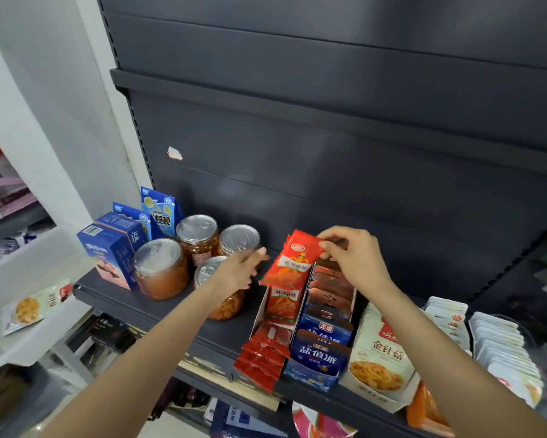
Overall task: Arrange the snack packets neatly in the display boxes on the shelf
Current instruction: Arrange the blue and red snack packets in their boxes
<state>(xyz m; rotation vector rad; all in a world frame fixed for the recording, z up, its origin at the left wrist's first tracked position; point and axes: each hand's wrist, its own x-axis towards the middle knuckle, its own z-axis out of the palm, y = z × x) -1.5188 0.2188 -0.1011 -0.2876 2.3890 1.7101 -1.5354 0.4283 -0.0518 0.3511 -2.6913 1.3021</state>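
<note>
**Red packets going into the left display box**

Item in hand: a small stack of red snack packets [292, 260], held tilted above the far end of the red display box [259, 314]. Our right hand [354, 257] pinches the stack's upper right corner between thumb and fingertips. Our left hand [240, 270] hovers just left of the stack with fingers loosely spread, gripping nothing; whether a fingertip touches the packet edge we cannot tell.

Step, as we judge it: seat this stack upright behind the red packet [283, 306] already standing in the box. We would square the edges with the left hand first, then lower the stack straight down between the box walls, printed faces toward the near side, so it lines up with the row. The packets look thin and slippery, so a corner pinch may let them fan out.

Also in that box: more red packets [264, 355] lie slumped at the near end, spilling over the shelf's [158, 308] front edge. These probably need standing up next.

Neighbouring stock:
- Right of it, a box of blue and brown packets [324, 339], touching the red box; its wall limits room for the right hand.
- Further right, white packets [379, 358] and pale pouches [499, 352].
- Left, lidded jars [161, 267] close beside the left wrist, and blue cartons [110, 251] beyond them.
</note>
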